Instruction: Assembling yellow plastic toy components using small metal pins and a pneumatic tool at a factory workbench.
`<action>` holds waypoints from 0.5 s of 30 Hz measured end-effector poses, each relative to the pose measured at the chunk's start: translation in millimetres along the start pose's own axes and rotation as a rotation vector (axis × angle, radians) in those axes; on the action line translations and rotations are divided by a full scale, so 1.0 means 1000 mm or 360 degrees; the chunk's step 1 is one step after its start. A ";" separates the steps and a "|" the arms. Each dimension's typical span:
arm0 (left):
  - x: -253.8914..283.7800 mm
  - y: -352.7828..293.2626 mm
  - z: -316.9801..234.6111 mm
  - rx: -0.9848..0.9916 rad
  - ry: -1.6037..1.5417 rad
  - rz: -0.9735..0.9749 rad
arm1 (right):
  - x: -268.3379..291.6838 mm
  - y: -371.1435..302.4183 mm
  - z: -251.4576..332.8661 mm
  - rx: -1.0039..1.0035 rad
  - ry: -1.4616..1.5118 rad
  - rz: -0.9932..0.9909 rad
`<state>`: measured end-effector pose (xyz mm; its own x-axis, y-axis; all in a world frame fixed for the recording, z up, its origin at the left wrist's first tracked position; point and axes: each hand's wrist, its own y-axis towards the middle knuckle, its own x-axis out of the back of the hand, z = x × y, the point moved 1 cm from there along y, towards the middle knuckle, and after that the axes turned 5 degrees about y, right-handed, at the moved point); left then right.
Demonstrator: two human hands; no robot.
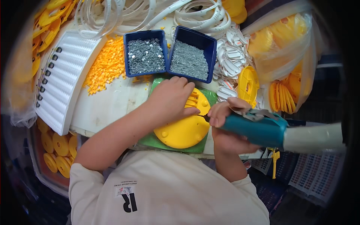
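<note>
A yellow round plastic housing lies on a green pad in front of me, a rectangular recess showing in its far half. My left hand holds it down from the left, thumb on its face and fingers bent over the far left side. From the right, my right hand is wrapped round a teal electric screwdriver, held nearly level with its dark tip at the housing. The exact spot under the tip is partly hidden by my fingers.
Beyond the pad stand two blue bins, one of small shiny metal parts, one of screws. Left are small orange pieces and a white ribbed tray. White oval parts, a yellow cover and bagged yellow parts lie right.
</note>
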<state>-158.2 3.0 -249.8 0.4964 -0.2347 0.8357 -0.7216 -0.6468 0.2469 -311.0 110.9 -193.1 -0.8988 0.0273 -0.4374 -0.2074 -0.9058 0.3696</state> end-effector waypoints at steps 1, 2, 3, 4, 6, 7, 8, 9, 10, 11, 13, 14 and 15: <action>0.002 0.001 0.002 -0.0048 -0.0006 0.0072 | -0.009 0.004 0.006 -0.0055 0.0009 0.0083; 0.001 0.001 0.006 -0.0025 -0.0005 0.0063 | -0.017 0.004 0.006 -0.0071 0.0016 0.0100; -0.002 0.000 0.010 -0.0083 -0.0002 0.0046 | -0.026 0.001 0.003 -0.0143 0.0013 0.0145; -0.005 0.000 0.014 -0.0150 0.0000 0.0024 | -0.036 0.002 -0.001 -0.0208 0.0002 0.0190; -0.011 0.000 0.020 -0.0150 -0.0012 -0.0009 | -0.049 0.005 -0.009 -0.0272 0.0047 0.0240; -0.014 -0.001 0.022 -0.0165 -0.0024 -0.0030 | -0.053 0.003 -0.013 -0.0356 0.0095 0.0215; -0.018 -0.001 0.023 -0.0145 -0.0024 -0.0044 | -0.057 0.001 -0.017 -0.0443 0.0144 0.0192; -0.022 0.001 0.025 -0.0158 -0.0034 -0.0067 | -0.057 -0.001 -0.026 -0.0417 0.0193 0.0253; -0.023 0.002 0.024 -0.0168 -0.0045 -0.0091 | -0.060 -0.002 -0.025 -0.0436 0.0193 0.0274; -0.024 0.002 0.024 -0.0144 -0.0047 -0.0107 | -0.063 -0.005 -0.022 -0.0469 0.0051 0.0281; -0.024 0.000 0.023 -0.0191 -0.0001 -0.0095 | -0.062 -0.002 -0.023 -0.0375 -0.0145 0.0523; -0.023 -0.001 0.022 -0.0168 -0.0003 -0.0109 | -0.058 -0.005 -0.027 -0.0391 -0.0143 0.0545; -0.022 -0.002 0.022 -0.0161 -0.0009 -0.0100 | -0.053 -0.010 -0.031 -0.0434 -0.0227 0.0515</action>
<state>-156.9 -6.0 -279.3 0.5447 -0.2005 0.8143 -0.7338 -0.5840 0.3471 -249.4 105.3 -198.5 -0.9489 -0.2352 -0.2106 0.1855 -0.9551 0.2309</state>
